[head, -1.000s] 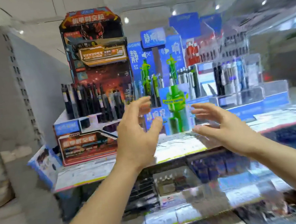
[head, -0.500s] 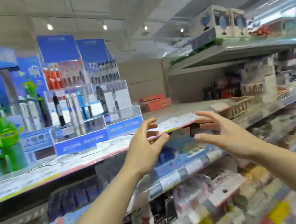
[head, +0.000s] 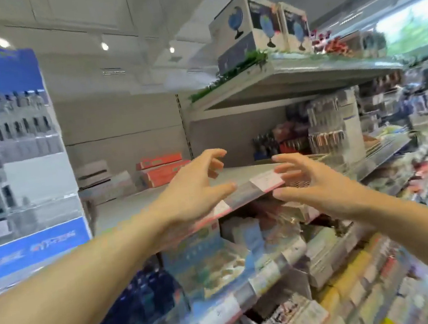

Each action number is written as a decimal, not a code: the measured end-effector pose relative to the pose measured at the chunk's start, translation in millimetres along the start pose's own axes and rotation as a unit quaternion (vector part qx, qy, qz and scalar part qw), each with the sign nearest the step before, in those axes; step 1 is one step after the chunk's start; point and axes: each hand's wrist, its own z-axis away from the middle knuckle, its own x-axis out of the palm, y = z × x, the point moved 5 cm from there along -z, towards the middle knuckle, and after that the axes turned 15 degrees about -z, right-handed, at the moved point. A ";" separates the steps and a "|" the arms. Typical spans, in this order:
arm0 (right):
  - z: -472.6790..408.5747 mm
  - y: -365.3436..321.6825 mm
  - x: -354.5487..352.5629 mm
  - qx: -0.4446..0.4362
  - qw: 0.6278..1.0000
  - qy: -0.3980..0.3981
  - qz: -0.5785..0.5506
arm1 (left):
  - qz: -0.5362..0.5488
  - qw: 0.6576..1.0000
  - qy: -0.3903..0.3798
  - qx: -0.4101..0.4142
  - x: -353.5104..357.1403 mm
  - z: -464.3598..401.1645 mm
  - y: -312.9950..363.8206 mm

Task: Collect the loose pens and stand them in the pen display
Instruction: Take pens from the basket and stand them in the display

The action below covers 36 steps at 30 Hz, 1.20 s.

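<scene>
- Fingers: the left hand (head: pixel 195 191) has its fingers (head: pixel 214 161) spread and loosely bent, thumb apart from them, holding nothing. The right hand (head: pixel 316 186) likewise has spread, slightly curved fingers (head: pixel 289 161) and holds nothing.
- Hand position: both hands are raised in front of the middle shelf (head: pixel 236 175), palms turned toward each other, with a gap between them. Whether either hand touches the shelf edge cannot be told; they appear to be in the air in front of it.
- Pen display: a blue and clear pen display (head: pixel 14 166) stands at the far left of the view, on the same shelf level, well apart from both hands. Dark pens (head: pixel 7 129) stand upright in its tiers; motion blur hides detail.
- Loose pens: none can be made out on the bare shelf surface directly behind the hands. Packs of pens or markers (head: pixel 323 131) stand further right on the shelf; whether any of them are loose cannot be told.
- Other stock: red flat boxes (head: pixel 162 168) lie at the back of the shelf; globe boxes (head: pixel 250 29) sit on the upper shelf.
- Progress, as a judgement: no pen is in hand, so the collecting step is open. The placing step is not yet begun for any pen seen here.
- Remaining work: locate a loose pen, pick it up, carry it left to the pen display, and stand it upright in a free slot.
</scene>
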 end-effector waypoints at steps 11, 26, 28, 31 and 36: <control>-136.2 65.9 -76.2 0.014 0.996 -0.016 0.092 | -0.063 0.989 -0.133 -0.022 70.5 -158.7 -41.2; -308.1 202.6 -151.0 -0.030 0.976 -0.215 0.031 | -0.123 0.964 -0.182 -0.148 193.9 -291.6 -42.8; -328.9 221.8 -157.9 -0.028 0.964 -0.258 0.049 | -0.134 0.959 -0.184 -0.170 212.9 -310.9 -42.5; -354.8 250.3 -159.2 -0.013 0.939 -0.335 0.079 | -0.168 0.944 -0.198 -0.203 243.7 -327.1 -51.8; -389.7 286.8 -149.1 0.012 0.896 -0.435 0.086 | -0.239 0.900 -0.303 -0.204 276.0 -336.2 -72.4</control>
